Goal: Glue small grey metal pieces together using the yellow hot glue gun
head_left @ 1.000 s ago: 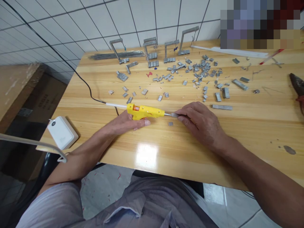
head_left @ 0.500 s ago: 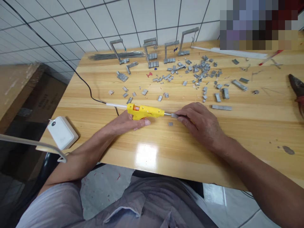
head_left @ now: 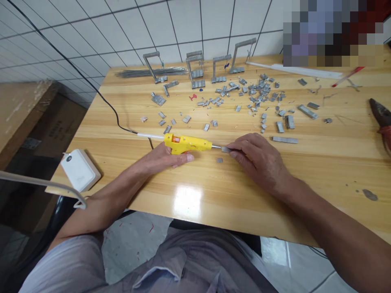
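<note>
As our left hand (head_left: 165,157) grips glue gun (head_left: 192,143), right hand (head_left: 262,160) pinching metal piece (head_left: 225,149), five frames (head_left: 199,84) stand built, many bits (head_left: 280,127) loose.

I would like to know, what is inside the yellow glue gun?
A whitish stick runs into the rear of the yellow glue gun, and something orange shows through an opening. The rest of the inside is hidden, and the left hand also covers the gun's lower part.
</note>
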